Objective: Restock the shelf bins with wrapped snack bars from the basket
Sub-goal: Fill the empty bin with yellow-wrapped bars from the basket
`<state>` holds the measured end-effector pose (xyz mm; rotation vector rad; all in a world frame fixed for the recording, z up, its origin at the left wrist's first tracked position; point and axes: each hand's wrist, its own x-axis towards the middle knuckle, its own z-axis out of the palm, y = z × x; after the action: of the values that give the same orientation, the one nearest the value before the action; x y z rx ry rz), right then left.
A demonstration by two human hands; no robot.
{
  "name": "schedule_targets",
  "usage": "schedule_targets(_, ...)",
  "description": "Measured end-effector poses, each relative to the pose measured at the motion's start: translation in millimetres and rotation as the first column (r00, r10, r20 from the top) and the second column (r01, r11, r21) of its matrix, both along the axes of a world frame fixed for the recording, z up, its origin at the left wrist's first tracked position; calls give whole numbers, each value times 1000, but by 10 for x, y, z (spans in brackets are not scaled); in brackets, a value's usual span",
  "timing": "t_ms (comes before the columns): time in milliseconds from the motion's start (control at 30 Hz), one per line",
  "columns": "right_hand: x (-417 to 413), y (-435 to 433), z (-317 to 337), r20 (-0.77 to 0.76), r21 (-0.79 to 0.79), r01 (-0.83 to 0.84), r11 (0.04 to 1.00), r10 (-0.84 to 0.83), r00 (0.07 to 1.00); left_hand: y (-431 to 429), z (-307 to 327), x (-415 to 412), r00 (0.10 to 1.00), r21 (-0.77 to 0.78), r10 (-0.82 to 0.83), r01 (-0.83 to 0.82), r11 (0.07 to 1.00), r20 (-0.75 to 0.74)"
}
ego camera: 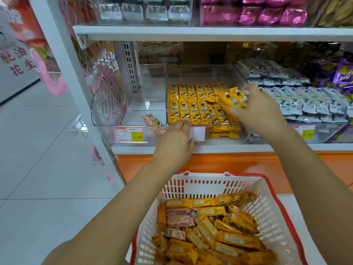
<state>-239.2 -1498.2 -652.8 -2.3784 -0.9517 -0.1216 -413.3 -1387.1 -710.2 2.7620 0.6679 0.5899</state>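
A white basket with a red rim [193, 185] sits low in front of me, full of yellow wrapped snack bars [229, 240] and a few pink ones [178, 219]. On the shelf, a clear middle bin [202, 73] holds neat rows of yellow bars [191, 104]. My right hand [261, 109] is inside this bin, shut on a bunch of yellow bars [232, 101]. My left hand [175, 142] rests curled at the bin's front edge; I see nothing in it.
The clear bin to the left [114, 113] holds only a pink bar or two [151, 120]. A bin of grey-white bars [298, 98] stands to the right, purple packs beyond. Price tags [129, 133] hang on the shelf front. Tiled floor lies left.
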Motion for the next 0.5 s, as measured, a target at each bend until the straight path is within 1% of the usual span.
schedule_targets(100, 161, 287, 35, 54, -255, 69, 964, -57, 997, 25, -2, 32, 1000, 15, 9, -9, 1000, -17)
schedule_targets(133, 197, 367, 17, 60, -302, 79, 950, -64, 996, 33, 2, 40, 1000, 22, 8, -8, 1000, -17)
schedule_targets(233, 259, 546, -102, 3, -373, 86, 924, -91, 996, 73, 16, 57, 1000, 32, -17, 18, 999, -19)
schedule_targets(333, 252, 642, -209, -60, -385, 47, 922, -76, 995, 135, 29, 84, 1000, 29, -22, 22, 999, -6)
schedule_targets(433, 208, 703, -297, -149, -300, -46, 953, 1, 989, 165, 37, 125, 1000, 51, -18, 19, 999, -8)
schedule_targets(500, 174, 715, -313, -172, -268, -76, 960, 30, 985, 177, 22, 146, 1000, 69, -18, 19, 997, -16)
